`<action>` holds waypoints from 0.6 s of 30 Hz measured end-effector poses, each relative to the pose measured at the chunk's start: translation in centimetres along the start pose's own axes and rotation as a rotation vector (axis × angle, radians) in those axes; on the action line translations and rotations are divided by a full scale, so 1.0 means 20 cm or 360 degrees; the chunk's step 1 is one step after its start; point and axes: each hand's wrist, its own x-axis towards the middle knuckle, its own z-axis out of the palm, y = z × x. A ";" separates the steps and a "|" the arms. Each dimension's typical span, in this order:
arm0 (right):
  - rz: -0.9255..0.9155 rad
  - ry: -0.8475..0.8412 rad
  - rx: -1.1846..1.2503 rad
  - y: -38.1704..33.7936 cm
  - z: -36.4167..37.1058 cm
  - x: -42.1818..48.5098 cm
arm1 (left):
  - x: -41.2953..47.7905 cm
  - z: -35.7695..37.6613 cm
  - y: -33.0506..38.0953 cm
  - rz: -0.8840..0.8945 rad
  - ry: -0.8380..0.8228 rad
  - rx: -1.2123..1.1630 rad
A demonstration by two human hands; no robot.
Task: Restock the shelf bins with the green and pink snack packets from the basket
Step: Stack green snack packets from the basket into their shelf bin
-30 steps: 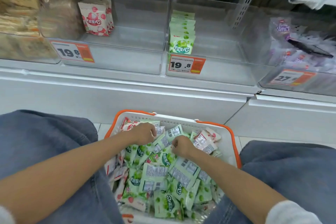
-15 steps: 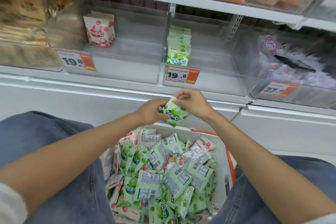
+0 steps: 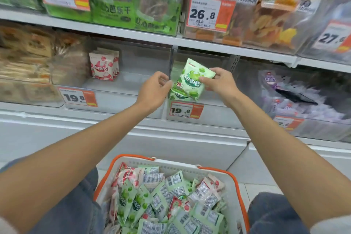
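**Green packet held up at the middle bin**

At the centre of the frame we hold a green packet (image 3: pixel 191 80) with both hands, in front of the clear right-hand bin (image 3: pixel 218 114) that carries a 19.8 price tag (image 3: pixel 185 110). Our right hand (image 3: pixel 220 85) grasps the packet's right side, thumb on the printed face and fingers curled behind. Our left hand (image 3: pixel 153 89) has its fingers curled in, pinching the packet's left edge. The packet is tilted, its top leaning toward the upper left.

Just below it a second green pack (image 3: pixel 178 95) shows; we cannot tell whether it is held or stands in the bin.

In the neighbouring bin (image 3: pixel 136 83), left of centre, a short row of pink packets (image 3: pixel 103 66) stands upright.

At the bottom of the frame, between our knees, the orange-rimmed basket (image 3: pixel 171 161) holds a loose heap of green and pink packets (image 3: pixel 167 207), many lying barcode side up.
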 end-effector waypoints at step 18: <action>0.0700 -0.0371 -0.0647 0.32 0.25 0.37 | 0.05 0.06 -0.19 0.0246 0.0116 0.0589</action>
